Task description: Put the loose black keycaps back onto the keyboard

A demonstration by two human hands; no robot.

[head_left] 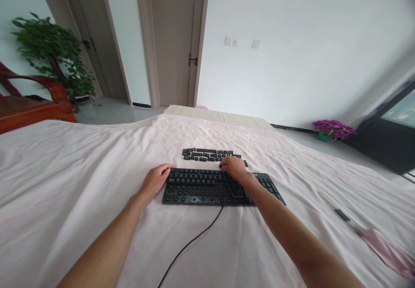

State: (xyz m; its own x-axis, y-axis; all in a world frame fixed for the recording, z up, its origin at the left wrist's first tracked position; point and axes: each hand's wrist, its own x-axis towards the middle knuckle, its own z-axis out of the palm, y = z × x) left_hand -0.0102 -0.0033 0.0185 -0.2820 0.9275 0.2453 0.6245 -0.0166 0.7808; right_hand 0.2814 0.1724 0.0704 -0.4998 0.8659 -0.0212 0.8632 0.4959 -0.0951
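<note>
A black keyboard [207,188] lies on the pale flowered cloth, its lower rows bare of keycaps, with keys still standing on the upper rows and the number pad. My left hand [155,180] grips its far left corner, fingers closed against the edge. Beyond the keyboard, loose black keycaps [207,155] are laid out in rows, a long space bar [206,150] among them. Over the right end of these rows, my right hand [235,167] is closed, fingertips pinching a dark keycap [221,165] that is mostly hidden.
A black cable [194,238] runs from the keyboard toward me. To the right lies a slim tool with a dark sleeve [342,214], beside a pink cloth [389,251]. A wooden chair [39,93], a leafy plant [52,54] and purple flowers [333,128] stand beyond the cloth-covered surface.
</note>
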